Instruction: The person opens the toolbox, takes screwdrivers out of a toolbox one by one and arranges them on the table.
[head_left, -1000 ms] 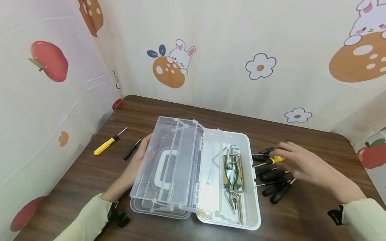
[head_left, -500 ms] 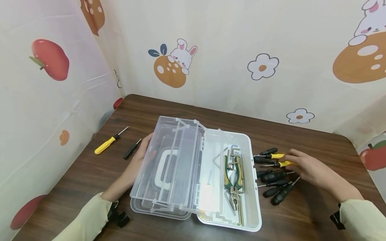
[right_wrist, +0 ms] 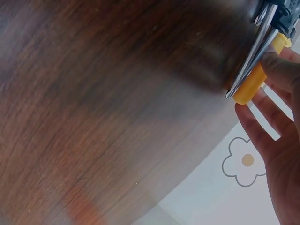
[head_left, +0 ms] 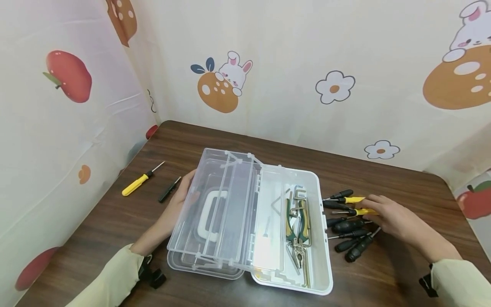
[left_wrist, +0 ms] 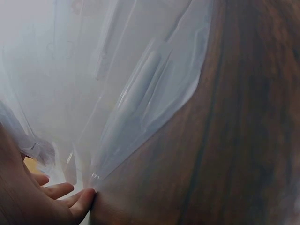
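An opened toolbox has a white base (head_left: 325, 264), clear trays (head_left: 239, 200) and a clear lid (head_left: 226, 275) with a white handle. Combination pliers (head_left: 297, 238) with green-yellow grips and several hex keys (head_left: 305, 273) lie in the base. My left hand (head_left: 178, 204) holds the lid's left edge, partly seen through clear plastic; its fingertips (left_wrist: 84, 199) touch the plastic in the left wrist view. Right of the box, my right hand (head_left: 393, 219) pinches a yellow-handled screwdriver (right_wrist: 253, 84) between thumb and fingers. Another yellow screwdriver (head_left: 353, 199) lies just beyond it.
Several black-handled screwdrivers (head_left: 356, 249) lie in a pile right of the box, partly under my right hand. A yellow screwdriver (head_left: 135, 185) and a small black screwdriver (head_left: 168, 192) lie on the wooden table (head_left: 215, 136) at the left. A patterned curtain (head_left: 284, 85) stands behind.
From one second ago my right hand has moved slightly right and nearer, and two yellow handles show where one did. Over the last half second it barely shifts. The left hand stays at the lid.
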Motion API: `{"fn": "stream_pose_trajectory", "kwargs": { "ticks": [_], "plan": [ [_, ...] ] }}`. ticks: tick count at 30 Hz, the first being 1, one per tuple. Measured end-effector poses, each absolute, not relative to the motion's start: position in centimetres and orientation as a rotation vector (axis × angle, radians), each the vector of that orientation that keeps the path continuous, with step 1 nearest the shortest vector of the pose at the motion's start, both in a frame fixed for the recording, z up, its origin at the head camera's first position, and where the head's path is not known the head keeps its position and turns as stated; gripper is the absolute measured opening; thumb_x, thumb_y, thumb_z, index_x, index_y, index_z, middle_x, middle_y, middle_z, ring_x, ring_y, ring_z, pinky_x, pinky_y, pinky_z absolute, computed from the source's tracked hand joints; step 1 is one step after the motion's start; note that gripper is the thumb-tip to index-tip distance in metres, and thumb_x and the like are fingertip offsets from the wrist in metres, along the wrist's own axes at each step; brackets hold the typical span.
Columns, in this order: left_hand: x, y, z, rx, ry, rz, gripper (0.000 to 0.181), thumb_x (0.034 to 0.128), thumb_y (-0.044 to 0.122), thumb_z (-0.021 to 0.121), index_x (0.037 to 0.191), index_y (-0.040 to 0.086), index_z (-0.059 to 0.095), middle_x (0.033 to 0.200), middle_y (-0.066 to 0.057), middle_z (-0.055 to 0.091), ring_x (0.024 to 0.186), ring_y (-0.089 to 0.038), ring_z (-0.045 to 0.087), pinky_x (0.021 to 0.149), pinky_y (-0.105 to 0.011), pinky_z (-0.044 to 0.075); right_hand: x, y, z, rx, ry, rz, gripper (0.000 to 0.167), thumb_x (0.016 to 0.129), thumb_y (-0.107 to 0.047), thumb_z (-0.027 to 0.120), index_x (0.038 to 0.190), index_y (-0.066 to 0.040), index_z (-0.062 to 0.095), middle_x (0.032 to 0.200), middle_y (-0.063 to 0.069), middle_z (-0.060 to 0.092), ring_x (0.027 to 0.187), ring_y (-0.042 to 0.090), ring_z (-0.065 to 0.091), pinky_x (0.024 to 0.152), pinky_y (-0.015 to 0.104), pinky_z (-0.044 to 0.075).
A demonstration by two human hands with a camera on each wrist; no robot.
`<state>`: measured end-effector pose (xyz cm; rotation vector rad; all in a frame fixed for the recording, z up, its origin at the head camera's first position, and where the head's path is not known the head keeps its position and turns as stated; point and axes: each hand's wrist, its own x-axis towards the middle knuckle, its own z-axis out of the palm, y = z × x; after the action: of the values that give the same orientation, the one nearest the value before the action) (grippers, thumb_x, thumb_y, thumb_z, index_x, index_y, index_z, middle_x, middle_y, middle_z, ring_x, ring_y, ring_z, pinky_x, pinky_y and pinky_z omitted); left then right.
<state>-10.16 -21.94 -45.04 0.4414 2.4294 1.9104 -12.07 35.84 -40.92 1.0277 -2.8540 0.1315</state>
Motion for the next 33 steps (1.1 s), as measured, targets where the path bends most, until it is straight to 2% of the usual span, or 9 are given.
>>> {"fn": "stream_pose_trajectory", "kwargs": {
  "ticks": [6,10,13,15,18,22,27,31,33],
  "plan": [
    [-10.1,-21.9,-44.8,0.439,2.446,1.883,0.058,0.1124,0.015,0.041,0.166,0.01,0.018,0.171,-0.019,0.022,0.156,-0.038,0.024,0.122,-0.064,0.019,-12.1,36.0,-41.0,1.037,-2.857,0.11,0.043,0.079,-0.004,0.087,0.115,-0.021,0.074,0.106,-0.006,0.067,0.087,0.012,0.065,0.066,0.034,0.057],
    [-10.2,-22.3,-44.4,0.49,2.482,1.767,0.061,0.1127,0.015,0.039,0.168,0.012,0.012,0.173,-0.02,0.019,0.156,-0.041,0.023,0.121,-0.068,0.021,-11.6,35.2,-40.2,1.057,-2.797,0.059,0.04,0.079,-0.005,0.086,0.114,-0.02,0.075,0.105,-0.004,0.069,0.089,0.018,0.067,0.072,0.045,0.058],
    [-10.2,-22.7,-43.9,0.543,2.559,1.595,0.064,0.1137,0.021,0.036,0.17,0.018,0.005,0.175,-0.019,0.012,0.158,-0.045,0.016,0.121,-0.074,0.01,-10.8,33.4,-39.1,1.108,-2.669,0.072,0.017,0.099,-0.017,0.07,0.115,-0.017,0.075,0.109,-0.002,0.071,0.097,0.021,0.067,0.083,0.046,0.054],
    [-10.2,-22.9,-43.8,0.561,2.624,1.488,0.065,0.1138,0.027,0.035,0.17,0.022,0.003,0.176,-0.016,0.01,0.159,-0.047,0.013,0.118,-0.078,0.001,-10.1,31.5,-38.2,1.16,-2.566,0.108,0.027,0.109,-0.027,0.051,0.116,-0.015,0.075,0.111,-0.001,0.071,0.102,0.021,0.065,0.088,0.042,0.049],
    [-10.2,-23.2,-43.8,0.559,2.638,1.438,0.067,0.1134,0.036,0.035,0.17,0.028,0.0,0.177,-0.012,0.005,0.16,-0.049,0.008,0.113,-0.081,-0.013,-9.1,28.1,-37.0,1.251,-2.436,0.141,0.052,0.114,-0.035,0.028,0.115,-0.014,0.075,0.114,-0.001,0.071,0.104,0.02,0.065,0.09,0.037,0.047],
    [-10.7,-23.8,-45.1,0.581,2.636,1.453,0.068,0.1131,0.043,0.034,0.169,0.03,-0.001,0.178,-0.011,0.004,0.16,-0.048,0.01,0.111,-0.081,-0.021,-7.7,24.1,-36.3,1.38,-2.356,0.121,0.05,0.114,-0.029,0.027,0.116,-0.015,0.075,0.12,0.001,0.072,0.109,0.022,0.068,0.09,0.041,0.056],
    [-10.5,-23.6,-44.7,0.56,2.643,1.458,0.068,0.1126,0.044,0.036,0.169,0.029,0.001,0.177,-0.012,0.007,0.159,-0.05,0.014,0.112,-0.081,-0.02,-6.5,21.1,-37.0,1.506,-2.357,0.08,0.053,0.114,-0.03,0.023,0.124,-0.016,0.074,0.129,0.0,0.072,0.12,0.022,0.067,0.096,0.045,0.059],
    [-10.3,-23.2,-44.0,0.533,2.658,1.415,0.067,0.1132,0.039,0.036,0.17,0.027,0.001,0.177,-0.015,0.007,0.159,-0.05,0.014,0.114,-0.08,-0.017,-6.3,19.5,-37.9,1.619,-2.392,0.006,0.032,0.11,-0.031,0.048,0.129,-0.018,0.071,0.132,-0.001,0.071,0.125,0.022,0.065,0.1,0.044,0.058],
    [-10.3,-23.2,-44.0,0.528,2.666,1.399,0.067,0.1137,0.037,0.035,0.17,0.025,0.001,0.177,-0.015,0.007,0.16,-0.049,0.013,0.114,-0.08,-0.017,-6.2,18.8,-38.3,1.662,-2.444,-0.034,0.028,0.105,-0.032,0.06,0.129,-0.02,0.07,0.134,-0.002,0.07,0.13,0.023,0.062,0.103,0.044,0.056]
  ]
}}
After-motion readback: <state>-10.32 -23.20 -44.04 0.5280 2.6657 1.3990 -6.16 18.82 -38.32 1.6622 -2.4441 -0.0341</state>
